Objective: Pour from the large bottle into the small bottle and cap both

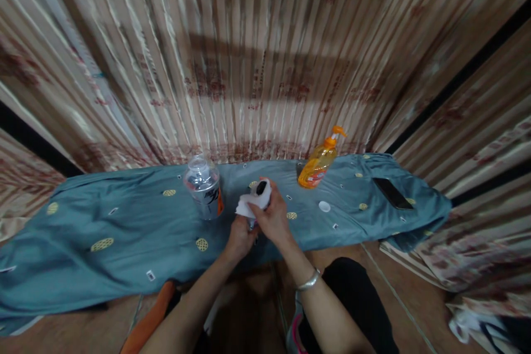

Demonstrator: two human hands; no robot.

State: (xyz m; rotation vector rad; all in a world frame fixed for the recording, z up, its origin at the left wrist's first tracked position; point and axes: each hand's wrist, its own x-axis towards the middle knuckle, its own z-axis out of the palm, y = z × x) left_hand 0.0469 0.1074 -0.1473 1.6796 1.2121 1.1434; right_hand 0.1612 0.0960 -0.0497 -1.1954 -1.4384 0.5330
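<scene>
Head view, read from left to right. We see a blue-green patterned cloth [124, 221] spread over a low surface in front of a striped curtain [257, 55]. On the cloth, left of centre, stands a clear plastic jar [204, 187] with a domed lid and a printed label. Just right of it our two hands meet above the near edge of the cloth. The left hand [240, 238] is closed from below around the lower part of a small object that is mostly hidden. The right hand [271, 215] wraps a white tissue [251, 203] over the top of that object, where a small dark part [261, 187] shows through; we cannot tell what the object is. A metal bangle [309, 280] sits on the right wrist. Further right an orange pump bottle [320, 160] stands near the back edge of the cloth, with a small white cap [324, 206] lying apart in front of it. Near the right end lies a black phone [392, 193], flat on the cloth.
</scene>
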